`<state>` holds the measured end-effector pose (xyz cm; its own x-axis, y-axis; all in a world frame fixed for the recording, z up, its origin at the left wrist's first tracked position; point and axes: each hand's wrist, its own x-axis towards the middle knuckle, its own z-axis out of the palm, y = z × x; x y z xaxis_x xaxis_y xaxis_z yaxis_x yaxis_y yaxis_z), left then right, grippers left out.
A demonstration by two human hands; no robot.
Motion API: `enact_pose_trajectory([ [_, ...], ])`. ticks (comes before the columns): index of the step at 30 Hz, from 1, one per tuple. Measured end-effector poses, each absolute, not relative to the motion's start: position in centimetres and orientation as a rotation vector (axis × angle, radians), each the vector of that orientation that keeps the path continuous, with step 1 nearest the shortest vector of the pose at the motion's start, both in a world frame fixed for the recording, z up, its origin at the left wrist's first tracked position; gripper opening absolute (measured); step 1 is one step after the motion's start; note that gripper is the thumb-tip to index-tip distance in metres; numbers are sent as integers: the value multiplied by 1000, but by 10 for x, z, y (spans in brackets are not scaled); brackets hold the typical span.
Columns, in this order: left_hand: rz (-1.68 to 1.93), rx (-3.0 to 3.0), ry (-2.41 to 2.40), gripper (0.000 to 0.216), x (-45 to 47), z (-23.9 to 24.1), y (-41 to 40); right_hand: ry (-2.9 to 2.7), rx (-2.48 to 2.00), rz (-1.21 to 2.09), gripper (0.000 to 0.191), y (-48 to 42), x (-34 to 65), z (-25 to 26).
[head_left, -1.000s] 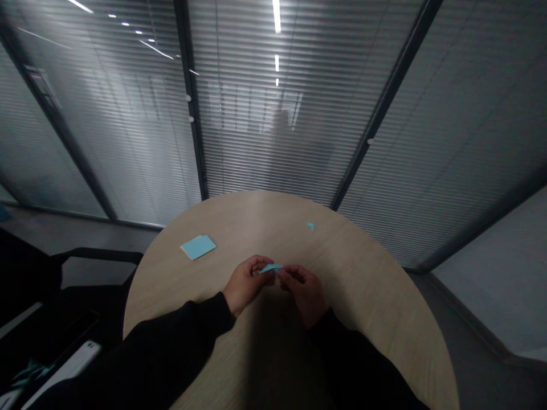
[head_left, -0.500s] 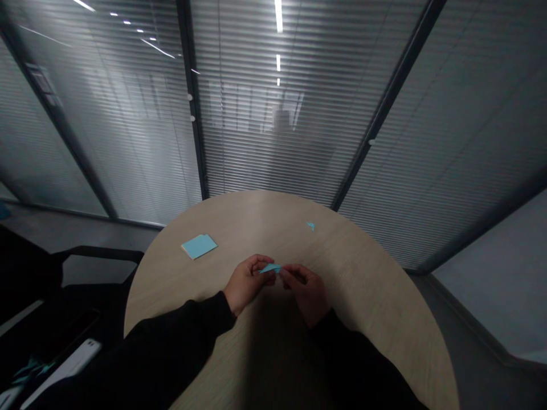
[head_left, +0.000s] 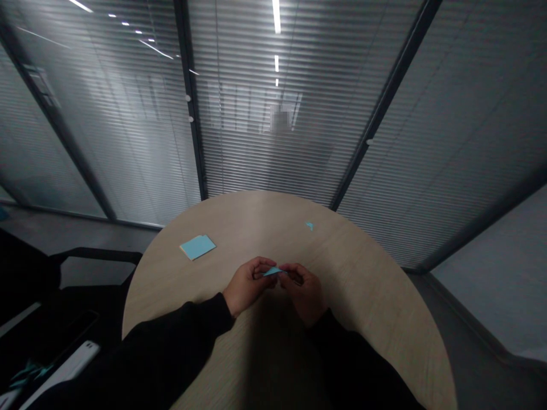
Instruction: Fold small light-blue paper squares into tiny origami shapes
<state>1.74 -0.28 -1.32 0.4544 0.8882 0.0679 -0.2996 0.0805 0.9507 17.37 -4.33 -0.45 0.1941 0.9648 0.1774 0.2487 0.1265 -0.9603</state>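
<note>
Left hand (head_left: 247, 287) and right hand (head_left: 303, 295) grip a narrow, pointed piece of blue paper (head_left: 273, 271) between them, above the round wood-grain worktop (head_left: 359, 285). A blue paper stack (head_left: 197, 247) and a small blue paper scrap (head_left: 309, 225) lie apart, untouched.

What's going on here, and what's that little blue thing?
A person at a round wooden table is holding a small strip of blue paper between their left hand and right hand, with the fingers of both hands pinching it. A flat piece of blue paper lies on the table to the left of the hands. A tiny blue paper scrap lies farther away, toward the right.
</note>
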Motion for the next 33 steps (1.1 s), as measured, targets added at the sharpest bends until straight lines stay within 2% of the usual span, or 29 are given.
enact_pose_trajectory([
  [9, 938, 1037, 630, 54, 15, -6, -5, -1287, -1313, 786, 36, -43, 173, -3],
  [26, 944, 985, 603, 41, 14, -4, -6, -1172, -1194, 1016, 36, -44, 173, 2],
  [33, 964, 966, 620, 43, 16, -6, -5, -1177, -1182, 1047, 38, -44, 172, 0],
])
